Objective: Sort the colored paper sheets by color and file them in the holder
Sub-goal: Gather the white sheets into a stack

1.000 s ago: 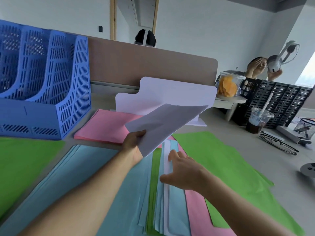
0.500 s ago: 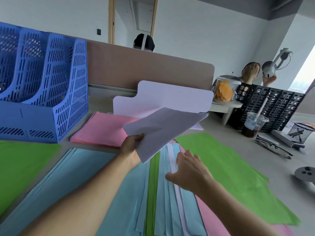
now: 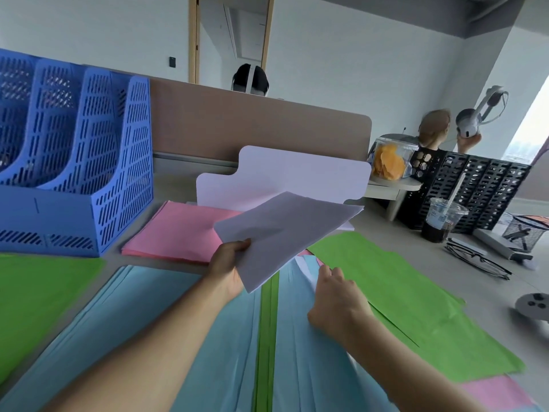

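My left hand grips the white sheets, raised at centre. My right hand rests on the fanned sheets at five o'clock; whether it pinches one, I cannot tell. The blue holder stands at ten o'clock on the counter.

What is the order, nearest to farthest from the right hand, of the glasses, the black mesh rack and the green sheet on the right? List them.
1. The green sheet: lies just beside the right hand, on its right.
2. The glasses: farther right on the table, past the green sheet.
3. The black mesh rack: at the back right, behind the glasses.
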Demonstrator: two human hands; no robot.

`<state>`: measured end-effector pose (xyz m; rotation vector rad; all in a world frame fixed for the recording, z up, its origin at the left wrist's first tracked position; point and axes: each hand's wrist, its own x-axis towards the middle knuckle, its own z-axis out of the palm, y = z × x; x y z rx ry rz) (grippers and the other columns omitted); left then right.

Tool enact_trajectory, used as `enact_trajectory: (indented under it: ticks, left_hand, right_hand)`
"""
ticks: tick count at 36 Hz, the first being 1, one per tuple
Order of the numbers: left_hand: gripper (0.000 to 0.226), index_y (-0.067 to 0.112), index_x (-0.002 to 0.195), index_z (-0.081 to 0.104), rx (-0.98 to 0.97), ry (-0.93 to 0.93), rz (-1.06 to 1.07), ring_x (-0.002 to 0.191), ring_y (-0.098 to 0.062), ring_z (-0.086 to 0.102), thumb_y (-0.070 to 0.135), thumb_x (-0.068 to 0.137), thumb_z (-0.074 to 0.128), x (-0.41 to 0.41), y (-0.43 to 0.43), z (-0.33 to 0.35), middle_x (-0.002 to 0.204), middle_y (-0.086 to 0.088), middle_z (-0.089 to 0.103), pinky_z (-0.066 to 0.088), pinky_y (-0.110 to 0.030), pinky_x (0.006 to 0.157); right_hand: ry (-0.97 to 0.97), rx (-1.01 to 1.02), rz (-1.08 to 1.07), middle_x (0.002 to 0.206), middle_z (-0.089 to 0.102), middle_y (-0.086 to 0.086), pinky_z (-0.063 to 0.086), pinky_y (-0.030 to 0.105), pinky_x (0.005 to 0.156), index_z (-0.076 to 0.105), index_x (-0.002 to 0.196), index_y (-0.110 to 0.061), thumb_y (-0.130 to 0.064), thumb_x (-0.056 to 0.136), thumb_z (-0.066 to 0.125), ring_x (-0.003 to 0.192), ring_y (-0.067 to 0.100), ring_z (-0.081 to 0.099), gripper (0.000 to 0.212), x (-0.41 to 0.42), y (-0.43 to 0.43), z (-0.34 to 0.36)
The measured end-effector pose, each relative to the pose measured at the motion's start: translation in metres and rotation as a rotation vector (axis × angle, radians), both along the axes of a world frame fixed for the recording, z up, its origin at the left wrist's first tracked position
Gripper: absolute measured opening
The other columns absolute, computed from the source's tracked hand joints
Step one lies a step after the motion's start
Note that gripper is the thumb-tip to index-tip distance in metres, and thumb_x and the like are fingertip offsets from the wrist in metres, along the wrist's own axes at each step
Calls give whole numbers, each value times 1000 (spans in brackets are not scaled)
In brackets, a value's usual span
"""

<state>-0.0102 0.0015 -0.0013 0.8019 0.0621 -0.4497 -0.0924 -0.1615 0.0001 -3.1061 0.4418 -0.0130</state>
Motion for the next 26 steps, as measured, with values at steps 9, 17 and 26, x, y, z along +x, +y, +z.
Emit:
enact_trajectory:
  ticks: [9, 17, 26]
  left_hand:
    - [19, 2, 98, 61, 11, 3, 16, 50, -21, 69, 9, 97, 43, -3, 0, 4, 65, -11, 72, 53, -24, 42]
    - [21, -1, 98, 62, 38, 30, 25, 48, -23, 68, 10, 97, 44, -5, 1, 6, 65, -14, 71, 52, -24, 40]
    - [23, -2, 90, 62, 117, 18, 41, 43, -22, 66, 11, 97, 45, -5, -1, 8, 58, -14, 69, 48, -22, 35]
  right_hand:
    - [-50, 6, 6, 110, 66, 14, 38, 26, 65, 59, 108, -5, -7, 84, 48, 99, 33, 62, 26, 3, -10, 17]
    - [-91, 203, -48, 51, 33, 0, 26, 23, 43, 39, 52, -11, -21, 85, 60, 61, 23, 39, 41, 18, -51, 31]
    - [-180, 709, -64, 43, 57, 1, 40, 17, 39, 62, 63, -7, -11, 79, 77, 33, 13, 53, 22, 18, -66, 29]
